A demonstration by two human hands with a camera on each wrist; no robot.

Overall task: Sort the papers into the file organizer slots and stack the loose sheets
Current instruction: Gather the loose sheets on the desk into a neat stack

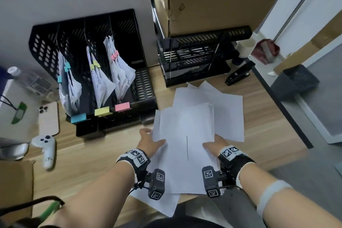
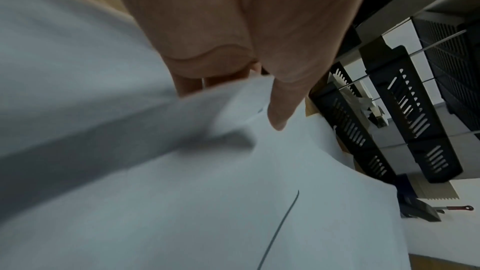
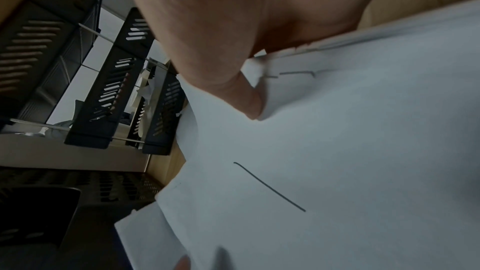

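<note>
1. At the far left of our desk (image 1: 88, 155) lie a phone (image 1: 49, 116), face down, and a white game controller (image 1: 46, 146) nearer to us.
2. Next comes the black file organizer (image 1: 55, 35), upright against the wall. Three of its slots hold clipped papers: blue clips (image 1: 67, 67) in the left one, yellow clips (image 1: 94, 65) in the middle one, pink clips (image 1: 115, 56) to their right. The rightmost slot shows only its slatted floor. Blue, yellow and pink labels sit on the front lip under the matching slots.
3. Our left hand (image 1: 150, 139) grips the left edge of a bundle of loose sheets (image 1: 187, 129). The left wrist view shows the thumb (image 2: 281, 98) pressed on top of the paper and fingers curled beneath it.
4. The bundle sits between our hands, over the desk's near edge, unevenly squared. The top sheet carries a single thin dark line. More loose white sheets (image 1: 227, 111) lie fanned on the desk behind and to the right of it, and one pokes out below, past our left wrist.
5. Our right hand (image 1: 215, 143) grips the bundle's right edge. The right wrist view shows its thumb (image 3: 233, 85) on top, with the sheet edges tucked into the palm.
6. Farther right, a black stacked tray rack (image 1: 194, 57) stands under a cardboard box (image 1: 212, 0), with a black stapler (image 1: 239, 76) beside it near the desk's edge.
</note>
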